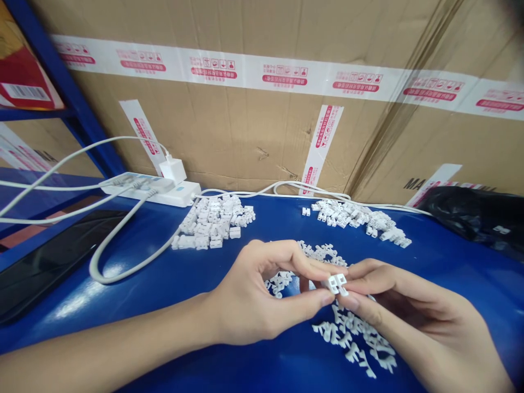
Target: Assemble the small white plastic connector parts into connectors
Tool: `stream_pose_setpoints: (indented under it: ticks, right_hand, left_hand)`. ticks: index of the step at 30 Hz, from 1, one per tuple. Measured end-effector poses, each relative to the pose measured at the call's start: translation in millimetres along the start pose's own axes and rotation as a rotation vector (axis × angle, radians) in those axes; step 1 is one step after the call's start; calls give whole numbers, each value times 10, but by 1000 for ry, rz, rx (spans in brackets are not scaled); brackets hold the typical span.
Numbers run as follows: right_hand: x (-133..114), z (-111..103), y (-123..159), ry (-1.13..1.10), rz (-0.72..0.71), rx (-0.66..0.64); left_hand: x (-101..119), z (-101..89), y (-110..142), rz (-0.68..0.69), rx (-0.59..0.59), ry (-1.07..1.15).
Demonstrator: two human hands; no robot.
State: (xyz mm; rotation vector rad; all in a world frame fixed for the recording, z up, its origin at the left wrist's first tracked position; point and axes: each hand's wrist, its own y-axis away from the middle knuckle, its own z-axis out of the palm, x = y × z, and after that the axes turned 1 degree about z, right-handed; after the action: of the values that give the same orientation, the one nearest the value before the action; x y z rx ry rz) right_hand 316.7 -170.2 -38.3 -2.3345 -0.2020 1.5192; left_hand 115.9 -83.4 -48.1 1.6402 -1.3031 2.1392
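Observation:
My left hand (262, 295) and my right hand (401, 305) meet above the blue table (135, 295), both pinching one small white plastic connector piece (337, 283) between thumb and fingertips. Directly under the hands lies a loose scatter of small white clip parts (356, 338). A pile of white block pieces (213, 222) sits further back on the left, and another pile (360, 218) sits back on the right.
A white power strip (155, 191) with a charger plugged in and white cables (114, 256) lies at the back left. A dark phone or tablet (45, 262) rests at the left. Taped cardboard boxes (262, 109) form the back wall. A black bag (475, 218) sits at the right.

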Motion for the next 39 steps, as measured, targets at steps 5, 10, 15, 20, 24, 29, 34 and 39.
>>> stream_pose_setpoints:
  ticks: [5, 10, 15, 20, 24, 29, 34, 39]
  right_hand:
    - [5, -11, 29, 13, 17, 2]
    - [24, -10, 28, -19, 60, -15]
    - [36, -24, 15, 25, 36, 17]
    - [34, -66, 18, 124, -44, -31]
    - [51, -148, -72, 130, 27, 38]
    - [90, -170, -426, 171, 73, 61]
    - [134, 67, -908, 272, 44, -190]
    - [289, 77, -1340, 503, -119, -235]
  left_hand:
    - [4, 5, 4, 20, -17, -4]
    - [1, 2, 14, 74, -14, -82]
    - [25, 3, 13, 78, -20, -209]
    - [25, 16, 9, 68, -34, -256]
    - [-6, 5, 23, 70, 81, -427]
    - [-30, 68, 54, 520, -151, -785]
    - [-92, 131, 59, 748, -342, -884]
    - [-180, 81, 87, 635, -338, -983]
